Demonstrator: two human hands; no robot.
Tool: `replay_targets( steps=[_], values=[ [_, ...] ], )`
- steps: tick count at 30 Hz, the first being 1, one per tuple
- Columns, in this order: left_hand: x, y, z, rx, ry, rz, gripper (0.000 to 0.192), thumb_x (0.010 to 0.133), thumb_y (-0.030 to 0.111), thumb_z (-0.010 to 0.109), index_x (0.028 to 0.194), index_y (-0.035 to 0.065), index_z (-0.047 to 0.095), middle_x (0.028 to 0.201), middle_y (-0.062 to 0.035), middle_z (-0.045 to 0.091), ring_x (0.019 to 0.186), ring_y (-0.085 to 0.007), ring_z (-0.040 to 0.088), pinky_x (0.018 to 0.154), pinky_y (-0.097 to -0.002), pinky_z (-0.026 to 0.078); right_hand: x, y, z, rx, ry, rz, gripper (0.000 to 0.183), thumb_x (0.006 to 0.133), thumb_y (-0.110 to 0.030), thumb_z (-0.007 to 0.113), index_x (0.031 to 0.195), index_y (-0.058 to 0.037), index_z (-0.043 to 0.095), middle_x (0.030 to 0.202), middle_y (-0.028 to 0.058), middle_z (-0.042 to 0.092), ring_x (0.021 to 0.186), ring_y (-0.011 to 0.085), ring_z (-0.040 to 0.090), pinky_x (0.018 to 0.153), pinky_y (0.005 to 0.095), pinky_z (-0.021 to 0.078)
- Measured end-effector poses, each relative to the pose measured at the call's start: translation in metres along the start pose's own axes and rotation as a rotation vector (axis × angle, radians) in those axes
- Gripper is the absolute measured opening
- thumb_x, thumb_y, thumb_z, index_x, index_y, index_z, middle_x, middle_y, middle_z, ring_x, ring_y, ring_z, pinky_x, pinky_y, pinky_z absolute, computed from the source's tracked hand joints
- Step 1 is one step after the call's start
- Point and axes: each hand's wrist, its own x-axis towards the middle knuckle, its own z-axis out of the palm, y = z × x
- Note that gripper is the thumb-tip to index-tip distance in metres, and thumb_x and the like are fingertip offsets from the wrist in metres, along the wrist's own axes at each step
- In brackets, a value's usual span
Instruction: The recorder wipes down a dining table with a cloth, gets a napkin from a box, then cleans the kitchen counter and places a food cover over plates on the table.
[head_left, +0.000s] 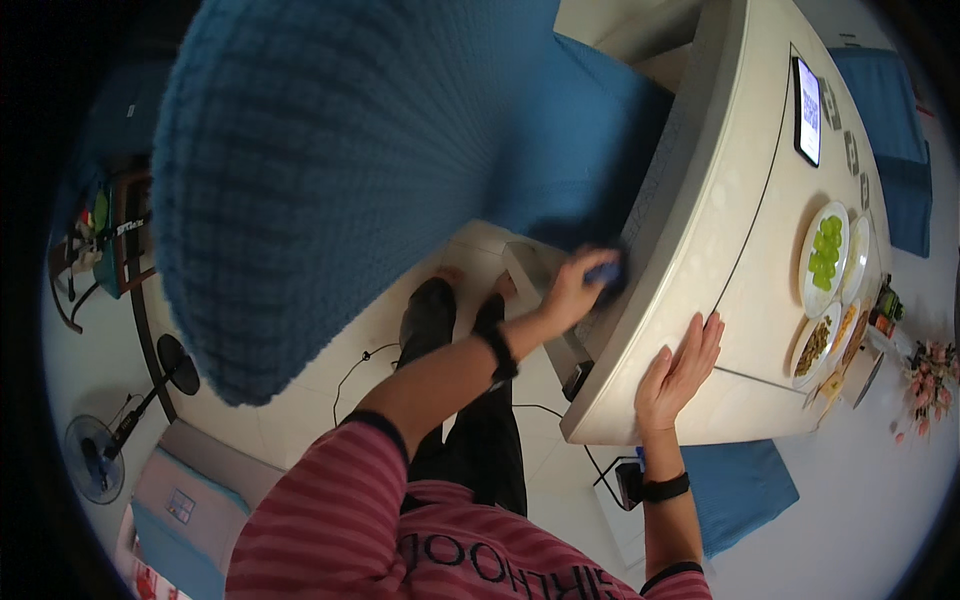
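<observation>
My left hand (574, 292) grips a small dark-blue item (604, 274), blurred and perhaps a cloth, against the side below the rim of a cream-coloured table (739, 307). My right hand (679, 371) lies flat on the tabletop near its edge, fingers extended, holding nothing. A chair with a blue ribbed fabric cover (315, 180) fills the upper left, its seat (577, 142) beside the table. Both wrists wear black bands.
On the table lie a lit phone (808, 112), a plate of green grapes (825, 259) and a plate of small brownish food (816, 346). Pink flowers (932, 386) stand beyond. Cables (365, 355) cross the floor; a standing fan (95, 459) is at far left.
</observation>
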Motion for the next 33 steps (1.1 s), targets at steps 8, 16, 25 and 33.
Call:
replay_targets(
  steps=[8,16,25,33],
  values=[
    [0.029,-0.01,0.002,0.15,-0.073,0.003,0.034,0.076,0.004,0.062,0.11,0.0017,0.055,0.107,-0.0175,0.058,0.096,-0.0304,0.058,0.083,-0.0314,0.044,0.0,0.008,0.002,0.003,0.051,-0.002,0.049,0.085,-0.018,0.044,0.132,-0.0044,0.037,0.14,0.0169,0.028,0.132,0.0334,0.02,0.106,0.0474,0.0102],
    [-0.086,0.006,-0.037,0.135,-0.379,-0.176,0.034,0.074,-0.006,0.059,0.106,0.0056,0.057,0.099,-0.0132,0.059,0.091,-0.0215,0.057,0.083,-0.0284,0.044,-0.001,0.011,0.002,-0.028,0.096,-0.012,0.049,0.084,-0.02,0.046,0.131,-0.007,0.039,0.139,0.0171,0.03,0.131,0.0329,0.022,0.106,0.0475,0.0132],
    [-0.165,0.106,-0.024,0.291,-0.179,0.167,0.045,0.067,-0.012,0.057,0.107,0.0079,0.059,0.104,-0.0098,0.056,0.098,-0.0224,0.055,0.079,-0.0278,0.045,-0.017,0.033,0.001,0.305,0.271,-0.071,0.028,0.085,-0.008,0.045,0.112,-0.0048,0.054,0.126,0.0136,0.047,0.125,0.0334,0.034,0.105,0.0477,0.0171],
    [-0.073,0.123,0.05,0.853,-0.108,0.701,0.041,0.063,-0.011,0.053,0.098,0.0082,0.061,0.102,-0.0147,0.054,0.093,-0.0337,0.046,0.085,-0.0399,0.038,-0.145,0.074,-0.036,0.591,0.088,-0.154,0.027,0.081,0.004,0.048,0.106,-0.0014,0.055,0.121,0.0146,0.051,0.12,0.0342,0.041,0.1,0.0437,0.0304]
  ],
)
